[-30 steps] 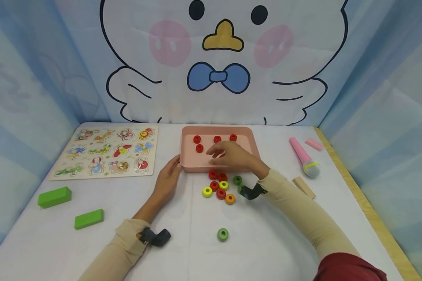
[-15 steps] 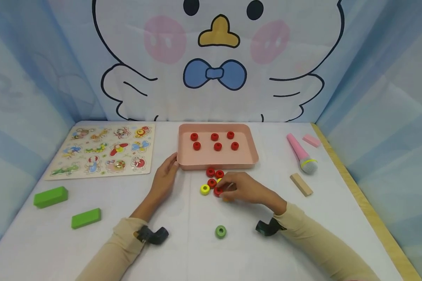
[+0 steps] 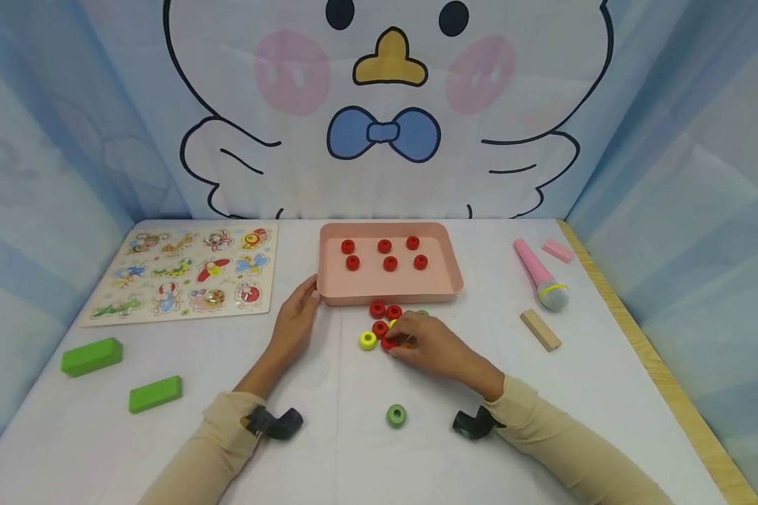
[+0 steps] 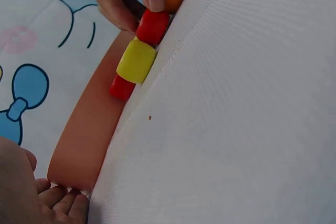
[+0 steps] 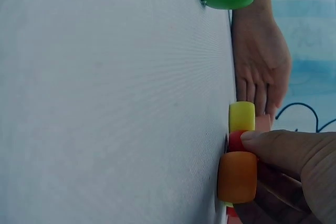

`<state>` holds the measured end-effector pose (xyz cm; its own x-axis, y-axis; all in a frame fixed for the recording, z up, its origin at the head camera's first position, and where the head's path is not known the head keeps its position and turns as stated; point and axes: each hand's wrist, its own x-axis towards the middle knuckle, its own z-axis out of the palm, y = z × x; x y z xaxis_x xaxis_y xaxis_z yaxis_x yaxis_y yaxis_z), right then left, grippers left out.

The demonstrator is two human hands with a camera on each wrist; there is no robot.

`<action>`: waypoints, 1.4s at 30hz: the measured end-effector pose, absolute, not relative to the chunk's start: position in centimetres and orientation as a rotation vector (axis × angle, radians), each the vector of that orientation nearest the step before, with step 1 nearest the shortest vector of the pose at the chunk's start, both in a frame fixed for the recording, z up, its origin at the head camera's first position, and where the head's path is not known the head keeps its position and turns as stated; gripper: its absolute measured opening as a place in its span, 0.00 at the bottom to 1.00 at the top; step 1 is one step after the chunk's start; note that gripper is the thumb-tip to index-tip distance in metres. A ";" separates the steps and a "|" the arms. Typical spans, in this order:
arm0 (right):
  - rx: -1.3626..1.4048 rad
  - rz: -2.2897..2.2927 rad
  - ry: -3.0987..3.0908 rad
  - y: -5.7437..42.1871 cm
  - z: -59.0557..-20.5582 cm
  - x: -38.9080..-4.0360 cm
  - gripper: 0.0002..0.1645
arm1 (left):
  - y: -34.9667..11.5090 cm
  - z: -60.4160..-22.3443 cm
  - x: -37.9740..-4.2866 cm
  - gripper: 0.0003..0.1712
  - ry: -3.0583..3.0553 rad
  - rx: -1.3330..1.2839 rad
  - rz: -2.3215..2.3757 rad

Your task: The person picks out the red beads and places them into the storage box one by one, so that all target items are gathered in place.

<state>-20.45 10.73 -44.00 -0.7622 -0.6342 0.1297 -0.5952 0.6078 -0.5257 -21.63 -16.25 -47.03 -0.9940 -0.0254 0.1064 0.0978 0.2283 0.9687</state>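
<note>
Pinching an upright red bead is the right hand.

Here's the rounded red bead, pinched near the pink tray; tray lies flat, six red beads inside!

The place looks booth-like, walled by a cartoon backdrop and blue-and-white side curtains around a white tabletop.

So a bug puzzle board is lying over on the left, with two green blocks sitting nearer the camera. On the right, a pink toy mic is lying near a pink block and a wooden block. Cartoon-print curtain is hanging behind.
</note>
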 end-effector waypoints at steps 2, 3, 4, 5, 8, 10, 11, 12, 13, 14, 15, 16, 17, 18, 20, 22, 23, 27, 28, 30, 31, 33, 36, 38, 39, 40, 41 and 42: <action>-1.054 -0.868 2.752 10.7 -43.9 -20.5 0.13 | -16.3 -47.0 -21.6 0.27 -2.381 -0.068 -1.892; -1.056 -0.873 2.749 10.7 -43.9 -20.5 0.13 | -16.3 -46.9 -21.6 0.27 -2.380 -0.067 -1.893; -1.058 -0.880 2.746 10.6 -43.9 -20.5 0.13 | -16.3 -46.9 -21.7 0.27 -2.380 -0.066 -1.893; -1.064 -0.882 2.745 10.6 -43.9 -20.5 0.13 | -16.3 -46.9 -21.7 0.27 -2.379 -0.065 -1.896; -1.082 -0.891 2.737 10.7 -44.0 -20.7 0.12 | -16.4 -46.9 -21.7 0.27 -2.371 -0.061 -1.907; -1.098 -0.893 2.729 10.7 -44.1 -20.7 0.12 | -16.4 -47.0 -21.7 0.27 -2.367 -0.060 -1.913; -1.107 -0.895 2.722 10.7 -44.2 -20.8 0.13 | -16.4 -47.0 -21.7 0.27 -2.364 -0.060 -1.918; -1.113 -0.903 2.711 10.7 -44.2 -20.8 0.13 | -16.5 -47.0 -21.7 0.27 -2.362 -0.060 -1.920; -1.119 -0.913 2.698 10.7 -44.1 -20.9 0.13 | -16.5 -47.0 -21.8 0.27 -2.360 -0.060 -1.920; -1.124 -0.927 2.680 10.7 -44.0 -20.9 0.13 | -16.5 -47.0 -21.8 0.27 -2.361 -0.059 -1.916; -1.126 -0.948 2.659 10.7 -43.8 -21.0 0.13 | -16.6 -46.9 -21.7 0.27 -2.362 -0.057 -1.912; -1.128 -0.966 2.641 10.7 -43.6 -21.1 0.14 | -16.6 -46.9 -21.7 0.27 -2.362 -0.056 -1.909; -1.138 -0.987 2.620 10.7 -43.4 -21.2 0.14 | -16.7 -47.0 -21.7 0.27 -2.366 -0.057 -1.903; -1.140 -1.011 2.600 10.7 -43.0 -21.4 0.14 | -16.8 -47.0 -21.7 0.27 -2.368 -0.055 -1.896; -1.148 -1.045 2.571 10.6 -42.3 -21.9 0.15 | -16.9 -47.0 -21.8 0.27 -2.375 -0.055 -1.887; -1.157 -1.060 2.575 10.5 -41.4 -22.6 0.16 | -17.0 -47.0 -21.8 0.28 -2.379 -0.058 -1.880; -1.166 -1.064 2.581 10.4 -41.0 -23.1 0.16 | -17.0 -47.1 -21.8 0.28 -2.379 -0.060 -1.879; -1.144 -1.047 2.627 9.5 -39.6 -25.8 0.16 | -17.2 -47.1 -21.8 0.28 -2.369 -0.060 -1.878; -1.131 -1.034 2.639 9.1 -39.4 -26.6 0.16 | -17.2 -47.1 -21.8 0.28 -2.362 -0.059 -1.884; -1.081 -1.007 2.657 8.2 -38.9 -28.3 0.15 | -17.2 -47.3 -21.9 0.28 -2.359 -0.054 -1.893; -1.055 -0.989 2.665 7.7 -38.8 -29.2 0.15 | -17.2 -47.3 -21.9 0.28 -2.354 -0.053 -1.903; -0.988 -0.966 2.679 6.8 -38.7 -31.0 0.15 | -17.1 -47.4 -21.9 0.28 -2.351 -0.047 -1.919; -0.860 -0.937 2.681 5.8 -38.9 -33.6 0.14 | -16.8 -47.6 -22.0 0.28 -2.347 -0.052 -1.925; -0.773 -0.922 2.669 5.3 -39.0 -35.0 0.14 | -16.6 -47.6 -21.9 0.28 -2.352 -0.054 -1.916; -0.729 -0.911 2.664 5.2 -39.1 -35.6 0.14 | -16.5 -47.6 -22.0 0.28 -2.355 -0.055 -1.918; -0.699 -0.893 2.662 5.0 -39.2 -36.0 0.14 | -16.5 -47.6 -22.0 0.27 -2.359 -0.054 -1.920; -0.674 -0.886 2.657 4.9 -39.3 -36.4 0.15 | -16.5 -47.6 -22.1 0.27 -2.364 -0.054 -1.924; -0.654 -0.883 2.651 4.8 -39.3 -36.8 0.15 | -16.4 -47.5 -22.1 0.27 -2.371 -0.052 -1.924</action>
